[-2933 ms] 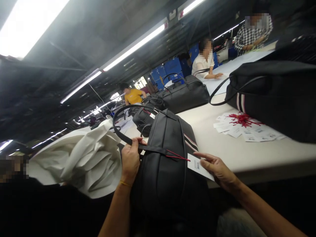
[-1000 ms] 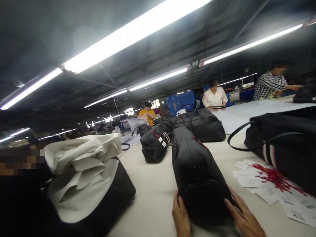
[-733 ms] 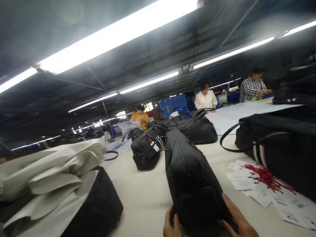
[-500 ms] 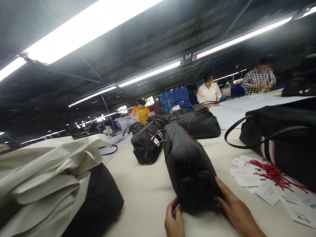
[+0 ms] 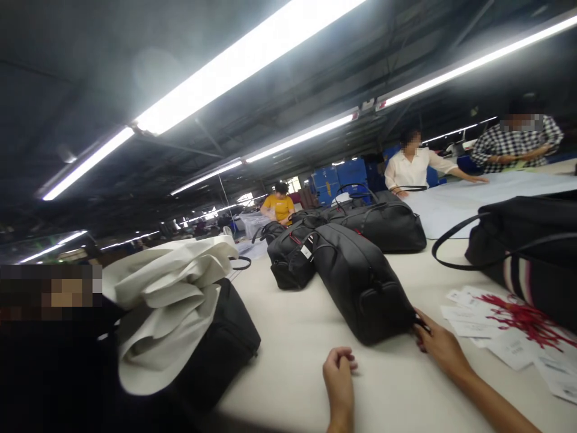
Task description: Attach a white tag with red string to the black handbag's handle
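Observation:
A black bag (image 5: 360, 276) lies lengthwise on the pale table (image 5: 288, 367), its near end turned toward me. My right hand (image 5: 439, 343) is closed on the lower right corner of that end, the fingertips partly hidden. Below the bag and apart from it, my left hand (image 5: 340, 364) hovers with its fingers curled in, nothing visible in them. Behind the held bag sit another black bag with a white tag (image 5: 307, 249) and a larger black bag (image 5: 387, 225).
White tags (image 5: 509, 346) with red cords (image 5: 523, 316) lie at right beside a striped black bag (image 5: 541, 258). At left, pale sheeting (image 5: 180, 313) covers a black bag (image 5: 225, 343). A dark-clothed person (image 5: 45, 367) is at far left; others work behind.
My left hand has come off the bag and curled. The held bag's near end has swung away from me. A person in dark clothes has appeared at left, and the view has turned left.

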Available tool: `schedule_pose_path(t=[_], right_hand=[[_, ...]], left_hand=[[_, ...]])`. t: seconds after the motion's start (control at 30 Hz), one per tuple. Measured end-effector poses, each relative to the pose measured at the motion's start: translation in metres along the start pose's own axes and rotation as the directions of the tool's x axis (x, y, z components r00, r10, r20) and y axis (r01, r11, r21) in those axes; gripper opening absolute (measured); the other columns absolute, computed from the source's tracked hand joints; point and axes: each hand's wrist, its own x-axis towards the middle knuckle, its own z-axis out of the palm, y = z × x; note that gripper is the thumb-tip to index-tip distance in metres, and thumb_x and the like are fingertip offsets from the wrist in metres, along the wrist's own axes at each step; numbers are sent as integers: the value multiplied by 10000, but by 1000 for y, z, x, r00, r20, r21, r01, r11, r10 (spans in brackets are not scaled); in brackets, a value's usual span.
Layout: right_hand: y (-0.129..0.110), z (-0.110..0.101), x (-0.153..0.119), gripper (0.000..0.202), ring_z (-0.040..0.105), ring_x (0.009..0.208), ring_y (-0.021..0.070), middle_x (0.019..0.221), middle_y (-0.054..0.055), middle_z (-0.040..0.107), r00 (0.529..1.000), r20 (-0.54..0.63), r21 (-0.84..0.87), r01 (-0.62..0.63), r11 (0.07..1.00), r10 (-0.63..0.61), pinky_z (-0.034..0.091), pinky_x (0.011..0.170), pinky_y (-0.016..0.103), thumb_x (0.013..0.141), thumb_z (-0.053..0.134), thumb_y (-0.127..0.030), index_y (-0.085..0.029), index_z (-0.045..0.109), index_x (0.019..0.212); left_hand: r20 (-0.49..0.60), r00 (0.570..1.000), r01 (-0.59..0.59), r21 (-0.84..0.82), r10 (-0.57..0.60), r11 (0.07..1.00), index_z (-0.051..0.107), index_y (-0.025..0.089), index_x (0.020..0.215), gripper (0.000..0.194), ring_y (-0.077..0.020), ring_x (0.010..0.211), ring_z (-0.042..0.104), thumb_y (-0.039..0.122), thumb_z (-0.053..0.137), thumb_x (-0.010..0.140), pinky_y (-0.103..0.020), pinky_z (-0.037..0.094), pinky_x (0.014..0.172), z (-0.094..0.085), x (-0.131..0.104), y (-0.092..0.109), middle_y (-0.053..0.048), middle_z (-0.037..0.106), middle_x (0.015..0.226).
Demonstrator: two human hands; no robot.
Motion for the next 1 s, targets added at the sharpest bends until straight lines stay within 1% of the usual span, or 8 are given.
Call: schedule_pose_path(t=[0.13, 0.2, 0.3, 0.4, 0.5, 0.63, 0.73, 1.0], right_hand=[[-4, -8, -37, 602, 657, 598, 227, 627, 38, 652, 1000, 17, 19, -11, 1000, 11, 540, 613, 319, 763, 399, -453, -115, 638, 1199], [-9, -19, -68, 540, 650, 574, 220, 651, 53, 658, 996, 67, 40, 54, 998, -56, 538, 551, 305, 765, 404, -465, -126, 681, 1082], [-19, -38, -116, 446, 625, 522, 185, 736, 62, 678, 981, 110, 58, 153, 987, -159, 527, 512, 289, 800, 412, -456, -150, 703, 942], [-25, -56, -142, 357, 626, 548, 155, 812, 45, 687, 983, 60, 18, 175, 984, -175, 527, 569, 270, 834, 448, -395, -166, 708, 921], [-23, -71, -147, 291, 622, 553, 144, 768, 23, 681, 984, -15, -66, 174, 983, -175, 521, 608, 258, 859, 469, -313, -170, 714, 924], [-16, -95, -142, 228, 640, 659, 160, 868, 45, 705, 978, -144, -218, 120, 968, -154, 508, 773, 286, 844, 509, -221, -161, 719, 908], [-7, -108, -132, 255, 641, 754, 185, 941, 83, 702, 967, -233, -324, 27, 946, -107, 484, 805, 297, 857, 498, -200, -118, 718, 958], [-7, -103, -126, 260, 591, 842, 197, 1031, 147, 684, 955, -224, -600, 22, 800, -194, 388, 856, 288, 883, 519, -166, -66, 725, 1007]], left_hand=[[32, 979, -201, 283, 200, 938, 652, 137, 768, 250, -205, 763, 679, 114, 404, 745, -348, 553, 788, -29, 10, 5, -106, 679, 815], [57, 967, -254, 339, 250, 906, 648, 168, 700, 185, -237, 930, 656, 127, 468, 712, -394, 490, 963, -60, 12, 8, -102, 682, 890], [71, 964, -262, 415, 256, 871, 686, 184, 785, 235, -261, 1134, 591, 153, 468, 704, -441, 359, 1120, -120, 14, 4, -104, 684, 1075], [33, 975, -205, 537, 222, 819, 693, 194, 855, 282, -282, 1148, 594, 190, 450, 711, -471, 357, 1127, -175, 30, -10, -90, 706, 1072], [46, 970, -217, 618, 240, 756, 702, 231, 853, 291, -261, 1144, 611, 208, 441, 725, -421, 408, 1101, -205, 43, -21, -47, 719, 1090], [49, 949, -258, 684, 310, 683, 715, 216, 840, 304, -274, 1072, 638, 149, 438, 733, -450, 480, 1021, -208, 32, -16, -62, 737, 1015], [41, 954, -236, 715, 298, 658, 712, 155, 972, 370, -264, 1134, 590, 93, 401, 782, -452, 444, 1048, -201, 24, -15, -103, 706, 1120], [12, 960, -203, 721, 281, 663, 694, 136, 1098, 397, -203, 1199, 508, 34, 403, 848, -341, 371, 1093, -204, 25, -33, -71, 660, 1234]])
